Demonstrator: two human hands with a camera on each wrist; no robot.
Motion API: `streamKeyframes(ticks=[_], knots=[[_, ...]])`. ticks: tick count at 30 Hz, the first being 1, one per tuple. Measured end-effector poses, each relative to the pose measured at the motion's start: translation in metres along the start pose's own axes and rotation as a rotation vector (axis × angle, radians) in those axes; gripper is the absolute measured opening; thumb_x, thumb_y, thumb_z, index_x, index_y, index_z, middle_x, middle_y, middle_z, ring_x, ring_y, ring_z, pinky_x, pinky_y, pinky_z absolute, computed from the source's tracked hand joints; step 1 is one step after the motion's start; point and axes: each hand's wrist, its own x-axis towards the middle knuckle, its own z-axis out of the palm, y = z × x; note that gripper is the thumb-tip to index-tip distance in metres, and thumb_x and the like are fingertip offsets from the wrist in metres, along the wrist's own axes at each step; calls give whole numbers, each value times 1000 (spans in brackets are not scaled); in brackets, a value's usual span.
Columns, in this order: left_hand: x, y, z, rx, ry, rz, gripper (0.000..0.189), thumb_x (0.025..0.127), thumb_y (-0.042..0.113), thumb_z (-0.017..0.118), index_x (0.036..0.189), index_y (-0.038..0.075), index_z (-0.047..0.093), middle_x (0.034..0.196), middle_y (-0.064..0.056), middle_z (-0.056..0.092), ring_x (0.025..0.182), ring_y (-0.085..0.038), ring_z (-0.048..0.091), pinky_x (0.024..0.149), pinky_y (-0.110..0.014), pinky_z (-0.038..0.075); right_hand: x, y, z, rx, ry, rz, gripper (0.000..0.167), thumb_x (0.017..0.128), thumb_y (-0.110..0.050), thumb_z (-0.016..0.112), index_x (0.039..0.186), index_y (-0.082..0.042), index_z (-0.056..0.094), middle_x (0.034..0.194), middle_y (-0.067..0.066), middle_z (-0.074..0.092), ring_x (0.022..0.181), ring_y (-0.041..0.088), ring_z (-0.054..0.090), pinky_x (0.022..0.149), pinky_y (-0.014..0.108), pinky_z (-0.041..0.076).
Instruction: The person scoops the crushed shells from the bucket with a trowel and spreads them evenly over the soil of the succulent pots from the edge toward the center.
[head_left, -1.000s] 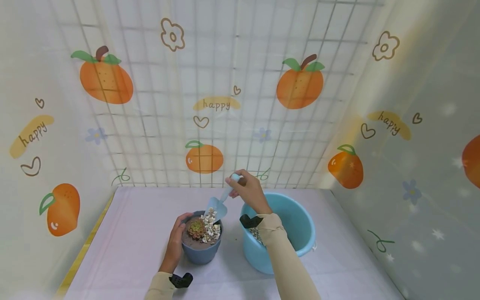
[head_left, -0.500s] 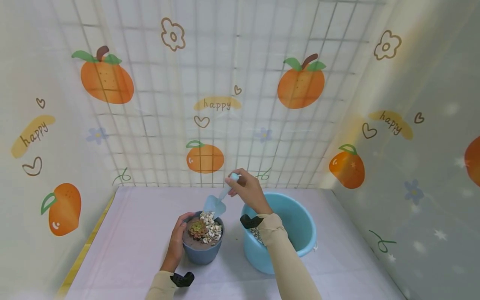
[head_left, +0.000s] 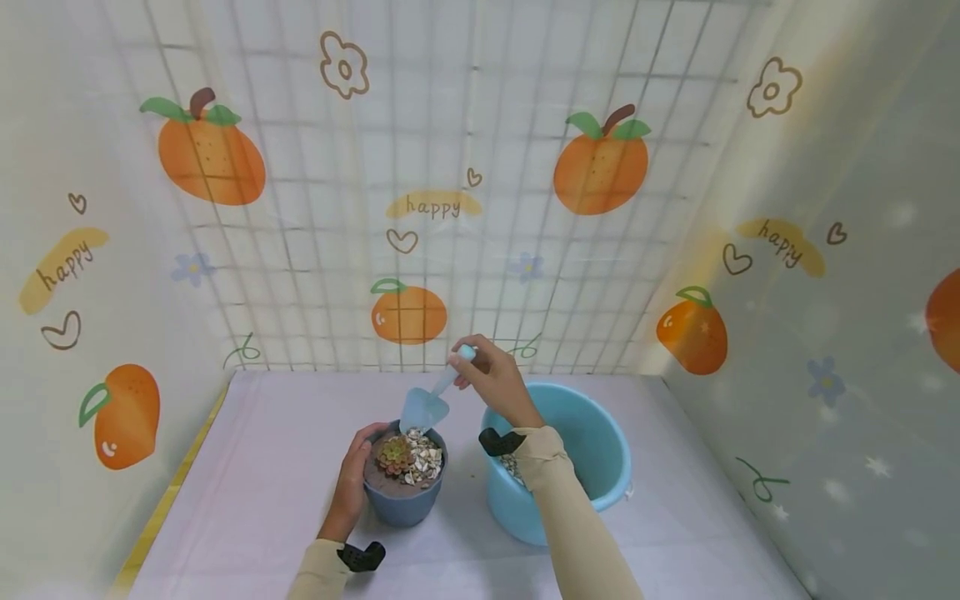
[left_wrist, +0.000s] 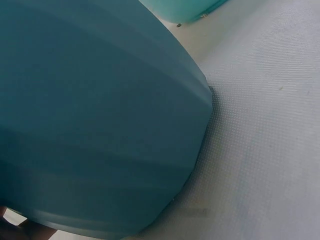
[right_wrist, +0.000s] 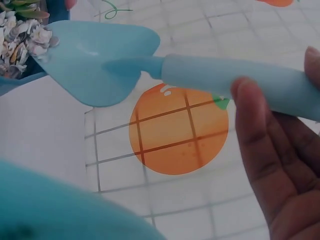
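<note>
Trowel [head_left: 423, 410] is gripped by the right hand [head_left: 495, 382], pot [head_left: 405, 507] by the left hand [head_left: 350, 487]; backdrop [head_left: 495, 217] reads "happy".

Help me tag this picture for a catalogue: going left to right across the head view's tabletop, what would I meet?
Left grip → succulent → light-blue trowel → right grip → light-blue bucket.
</note>
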Motion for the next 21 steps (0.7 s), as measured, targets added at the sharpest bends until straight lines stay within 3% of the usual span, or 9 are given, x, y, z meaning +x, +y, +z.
streamKeyframes(ticks=[10, 16, 21], knots=[[0, -3, -2, -30, -14, -42, 45, 115, 22, 28, 149, 6, 52, 153, -14, 50, 150, -31, 33, 122, -58, 15, 0, -1, -1, 37, 31, -39, 20, 105, -24, 67, 122, -12, 67, 90, 6, 73, 76, 28, 71, 76, 54, 59], [0, -1, -2, -39, -23, -40, 45, 115, 20, 26, 150, 6, 51, 153, -15, 49, 150, -32, 32, 121, -59, 15, 0, 1, -1, 41, 51, -99, 19, 107, -20, 65, 124, -12, 66, 92, 7, 73, 76, 25, 71, 73, 44, 61], [0, -1, -2, -32, -16, -51, 45, 115, 22, 27, 150, 9, 52, 153, -12, 50, 150, -32, 32, 122, -60, 14, 2, 4, 0, 38, 59, -86, 20, 106, -21, 66, 124, -12, 67, 94, 7, 73, 76, 25, 71, 73, 40, 61]])
